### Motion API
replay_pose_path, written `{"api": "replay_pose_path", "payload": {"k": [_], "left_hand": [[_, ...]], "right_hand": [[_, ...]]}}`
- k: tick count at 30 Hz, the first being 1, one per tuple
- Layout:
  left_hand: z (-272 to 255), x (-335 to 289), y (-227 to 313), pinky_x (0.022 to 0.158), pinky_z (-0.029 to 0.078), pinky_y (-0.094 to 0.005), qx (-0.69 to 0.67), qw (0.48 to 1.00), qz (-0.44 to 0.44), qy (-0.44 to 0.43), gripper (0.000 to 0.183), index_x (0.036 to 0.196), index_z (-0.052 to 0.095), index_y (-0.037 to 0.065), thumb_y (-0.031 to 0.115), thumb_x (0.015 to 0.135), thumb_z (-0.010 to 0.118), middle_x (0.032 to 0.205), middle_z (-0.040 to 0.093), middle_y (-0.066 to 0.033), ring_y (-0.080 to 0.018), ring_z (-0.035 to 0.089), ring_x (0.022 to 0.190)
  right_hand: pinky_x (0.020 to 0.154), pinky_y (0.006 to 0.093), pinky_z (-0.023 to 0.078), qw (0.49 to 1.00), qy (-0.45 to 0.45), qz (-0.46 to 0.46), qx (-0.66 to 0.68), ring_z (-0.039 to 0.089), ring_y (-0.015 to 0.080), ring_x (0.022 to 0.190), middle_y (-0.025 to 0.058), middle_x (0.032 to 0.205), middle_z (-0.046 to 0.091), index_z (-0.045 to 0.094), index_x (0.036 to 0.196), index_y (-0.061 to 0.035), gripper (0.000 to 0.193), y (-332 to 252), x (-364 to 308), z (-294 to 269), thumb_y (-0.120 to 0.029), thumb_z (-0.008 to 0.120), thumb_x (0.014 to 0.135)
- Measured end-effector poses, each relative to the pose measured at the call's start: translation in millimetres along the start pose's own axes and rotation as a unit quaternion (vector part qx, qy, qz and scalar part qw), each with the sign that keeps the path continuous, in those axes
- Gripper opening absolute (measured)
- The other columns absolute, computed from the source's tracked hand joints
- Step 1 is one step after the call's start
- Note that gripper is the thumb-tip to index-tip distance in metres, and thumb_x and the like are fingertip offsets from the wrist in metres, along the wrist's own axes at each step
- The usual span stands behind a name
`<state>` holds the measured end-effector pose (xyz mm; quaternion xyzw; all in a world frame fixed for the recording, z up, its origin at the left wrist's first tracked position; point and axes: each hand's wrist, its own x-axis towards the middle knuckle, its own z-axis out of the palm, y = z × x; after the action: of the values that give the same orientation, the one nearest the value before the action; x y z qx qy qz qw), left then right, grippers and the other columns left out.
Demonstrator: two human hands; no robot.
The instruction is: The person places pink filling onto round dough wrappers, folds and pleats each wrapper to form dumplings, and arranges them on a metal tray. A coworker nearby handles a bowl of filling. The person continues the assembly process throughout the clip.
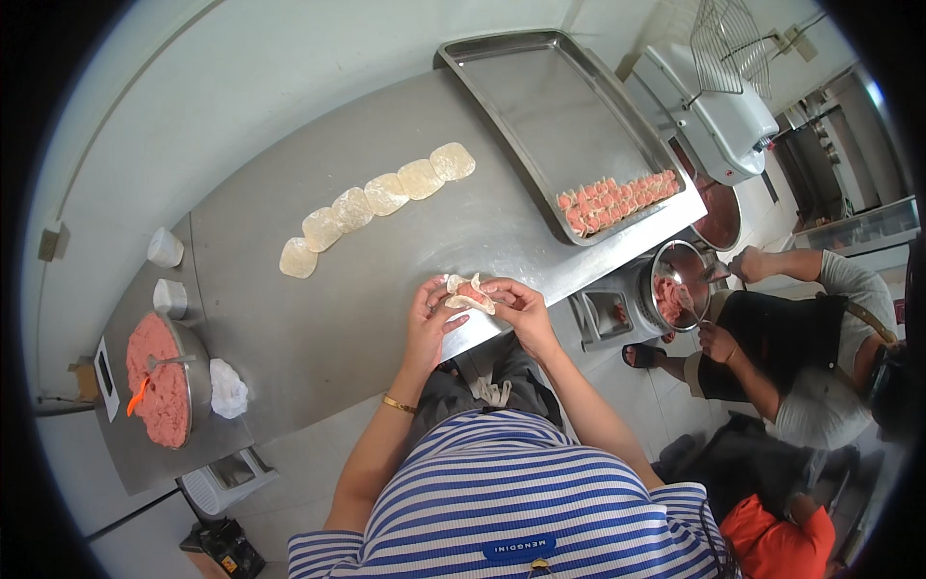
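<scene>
Over the table's near edge, an open-topped dumpling (471,295) with pink meat filling sits between my two hands. My left hand (431,307) has its fingers curled round the wrapper's left side. From the other side, the fingers of my right hand (518,307) pinch the pleated rim. Several round floured wrappers (353,210) lie in an overlapping diagonal row on the steel table (386,275), beyond my hands to the left. At the far right stands a large metal tray (540,106); filled dumplings (617,203) are packed in rows at its near end.
A big metal bowl of pink meat filling (159,376) with utensils stands far left, beside a white cloth (229,390) and two white cups (166,248). A white mixer (714,106) stands beyond the tray. At right, a co-worker (820,347) handles meat in a metal bowl (675,280).
</scene>
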<state>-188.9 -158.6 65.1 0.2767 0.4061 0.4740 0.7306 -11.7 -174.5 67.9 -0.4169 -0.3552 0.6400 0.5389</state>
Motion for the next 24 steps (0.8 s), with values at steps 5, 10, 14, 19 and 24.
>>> {"api": "replay_pose_path", "payload": {"k": [5,10,14,19,24], "left_hand": [[-10.9,7.2,-13.2,0.08,0.054,-0.0273,0.026,1.0,0.009,-0.01,0.022,0.116,0.054,0.005,0.005,0.093,0.056,0.112,0.058,-0.0041,-0.0129,0.06,0.099],[-22.3,13.3,-23.3,0.082,0.052,-0.0262,0.102,0.993,0.057,-0.029,0.016,0.107,0.057,0.003,-0.001,0.091,0.057,0.108,0.061,-0.0056,-0.0136,0.06,0.1],[-17.8,12.8,-24.3,0.084,0.051,-0.0274,0.113,0.988,0.086,-0.054,0.012,0.101,0.057,0.002,-0.003,0.09,0.057,0.119,0.06,-0.0116,-0.0169,0.059,0.107],[-14.8,14.0,-23.3,0.085,0.054,-0.0272,0.173,0.978,0.084,-0.083,0.009,0.093,0.054,-0.002,-0.009,0.088,0.056,0.13,0.055,-0.017,-0.0169,0.059,0.107],[-15.8,16.5,-39.0,0.082,0.055,-0.0276,0.133,0.986,0.083,-0.058,0.01,0.091,0.052,-0.001,-0.01,0.087,0.056,0.136,0.049,-0.0175,-0.0178,0.059,0.107]], "right_hand": [[0.091,0.0259,0.046,1.0,-0.001,-0.023,-0.016,0.06,0.014,0.104,0.0064,0.112,0.064,0.063,0.109,0.0015,0.03,-0.4,-0.7,-1.4,0.01,0.063,0.08],[0.088,0.0252,0.047,1.0,0.002,0.017,0.001,0.062,0.0135,0.1,0.0062,0.109,0.065,0.064,0.107,0.0015,0.027,-7.3,-5.9,-2.3,0.009,0.063,0.081],[0.086,0.0248,0.048,1.0,0.007,-0.013,-0.027,0.062,0.0126,0.101,0.0068,0.107,0.065,0.065,0.105,0.0016,0.024,9.3,-3.7,-16.4,0.009,0.063,0.082],[0.082,0.0232,0.049,0.994,0.024,0.025,-0.101,0.062,0.0114,0.096,0.0082,0.109,0.064,0.062,0.104,0.0021,0.021,21.9,1.9,-32.2,0.009,0.061,0.084],[0.081,0.0235,0.05,0.999,0.043,-0.001,0.028,0.063,0.0121,0.096,0.0091,0.112,0.061,0.059,0.107,0.003,0.027,16.6,-6.1,-18.8,0.013,0.06,0.082]]}}
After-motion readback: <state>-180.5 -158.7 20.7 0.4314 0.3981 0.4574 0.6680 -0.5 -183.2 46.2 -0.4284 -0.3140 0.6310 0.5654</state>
